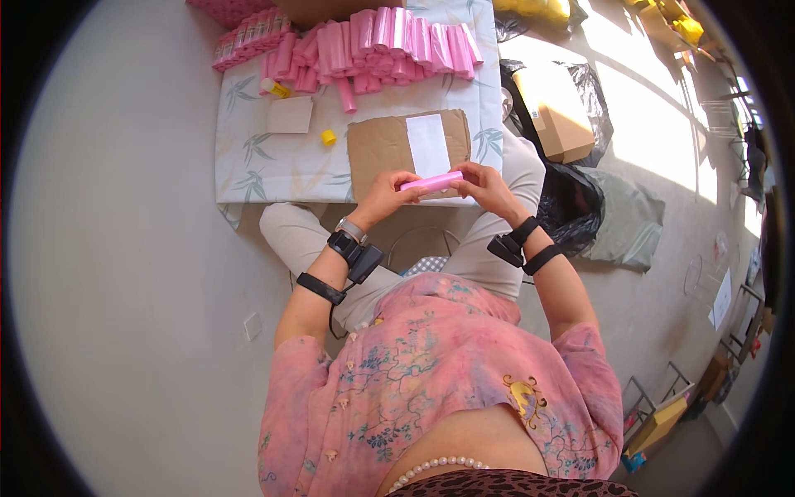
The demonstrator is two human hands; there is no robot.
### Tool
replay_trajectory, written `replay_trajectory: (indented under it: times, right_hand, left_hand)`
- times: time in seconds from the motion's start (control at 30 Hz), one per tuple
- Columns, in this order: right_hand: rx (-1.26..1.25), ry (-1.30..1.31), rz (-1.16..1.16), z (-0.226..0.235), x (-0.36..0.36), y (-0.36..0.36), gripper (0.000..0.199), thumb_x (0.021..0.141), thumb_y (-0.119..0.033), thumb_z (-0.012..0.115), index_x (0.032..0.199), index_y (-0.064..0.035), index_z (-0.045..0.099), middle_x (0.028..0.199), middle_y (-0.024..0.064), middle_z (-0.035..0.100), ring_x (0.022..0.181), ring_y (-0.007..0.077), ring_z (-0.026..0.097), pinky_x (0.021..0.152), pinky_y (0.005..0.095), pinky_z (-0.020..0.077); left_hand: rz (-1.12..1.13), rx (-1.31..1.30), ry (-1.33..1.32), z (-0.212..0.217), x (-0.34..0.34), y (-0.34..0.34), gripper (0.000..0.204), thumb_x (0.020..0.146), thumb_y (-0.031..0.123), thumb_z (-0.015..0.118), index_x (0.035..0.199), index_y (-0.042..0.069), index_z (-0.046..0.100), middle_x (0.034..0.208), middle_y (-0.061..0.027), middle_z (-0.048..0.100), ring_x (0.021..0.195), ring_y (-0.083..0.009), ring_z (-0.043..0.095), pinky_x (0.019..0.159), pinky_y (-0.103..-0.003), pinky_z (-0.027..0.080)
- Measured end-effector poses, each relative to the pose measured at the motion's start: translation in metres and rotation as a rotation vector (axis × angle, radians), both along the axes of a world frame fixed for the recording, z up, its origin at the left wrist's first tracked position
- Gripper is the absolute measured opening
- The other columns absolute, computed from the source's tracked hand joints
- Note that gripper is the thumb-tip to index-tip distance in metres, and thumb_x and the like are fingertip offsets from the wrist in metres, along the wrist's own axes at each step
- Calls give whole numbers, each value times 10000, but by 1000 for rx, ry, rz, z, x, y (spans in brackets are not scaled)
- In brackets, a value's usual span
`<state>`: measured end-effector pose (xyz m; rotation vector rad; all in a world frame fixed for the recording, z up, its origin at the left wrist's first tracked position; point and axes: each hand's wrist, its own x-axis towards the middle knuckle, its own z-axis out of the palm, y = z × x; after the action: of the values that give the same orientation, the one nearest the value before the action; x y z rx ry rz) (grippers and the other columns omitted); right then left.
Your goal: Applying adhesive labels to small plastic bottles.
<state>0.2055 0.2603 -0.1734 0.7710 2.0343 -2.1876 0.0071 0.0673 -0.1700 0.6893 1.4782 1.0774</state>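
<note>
A small pink roll (432, 181), which looks like rolled plastic bags, lies level between my two hands. My left hand (383, 197) grips its left end with bent fingers, and my right hand (490, 189) pinches the right end. Both hands are over the near edge of a flat brown cardboard piece (375, 147). On that cardboard lies a white paper strip (427, 142), just beyond the roll. To the left are a yellow cap (329, 137), a stack of pale paper squares (290, 115) and a yellow-and-white glue stick (277, 88) on its side.
Many similar pink rolls (373, 50) are heaped along the far side of the cloth-covered table (248, 178). Labelled rolls (252, 37) stand in rows at the far left. Right of the table, an open cardboard box (563, 124) and black plastic bags (571, 207) sit on the floor.
</note>
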Motion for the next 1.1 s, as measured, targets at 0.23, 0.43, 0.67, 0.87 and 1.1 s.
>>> replay_trajectory:
  times: [0.23,0.43,0.67,0.87,1.1]
  right_hand:
    - [6,-56,-53,-30,-20,11,291,1010,-176,695,1213,31,670,888,-3,673,784,61,602,710,230,492]
    - [-10,-185,-13,-47,-39,29,245,980,-205,713,1034,34,730,809,25,693,752,92,628,686,253,489]
    - [38,-313,27,-50,-55,38,278,955,-249,743,919,27,750,722,27,682,666,101,623,643,250,487]
    - [-11,-373,17,-50,-60,42,296,958,-251,755,939,43,745,757,43,697,682,113,650,653,254,531]
    - [-18,-403,-43,-50,-64,41,312,941,-251,770,893,55,733,772,72,698,689,132,667,662,257,576]
  left_hand:
    - [288,-186,-328,-38,-9,6,276,997,187,723,1172,-22,678,1027,-66,720,861,-135,714,832,-264,614]
    - [365,-264,-266,-43,-16,26,291,960,175,765,1086,-71,674,919,-107,732,764,-147,731,702,-239,629]
    - [315,-309,-196,-44,-22,31,354,975,252,757,1071,-83,695,922,-122,739,736,-155,739,677,-236,626]
    - [273,-358,-129,-41,-25,36,380,965,291,768,984,-85,716,845,-112,731,656,-138,720,633,-230,617]
    - [247,-386,470,-21,-13,35,300,896,233,813,967,-32,691,786,-118,708,686,-241,714,604,-356,567]
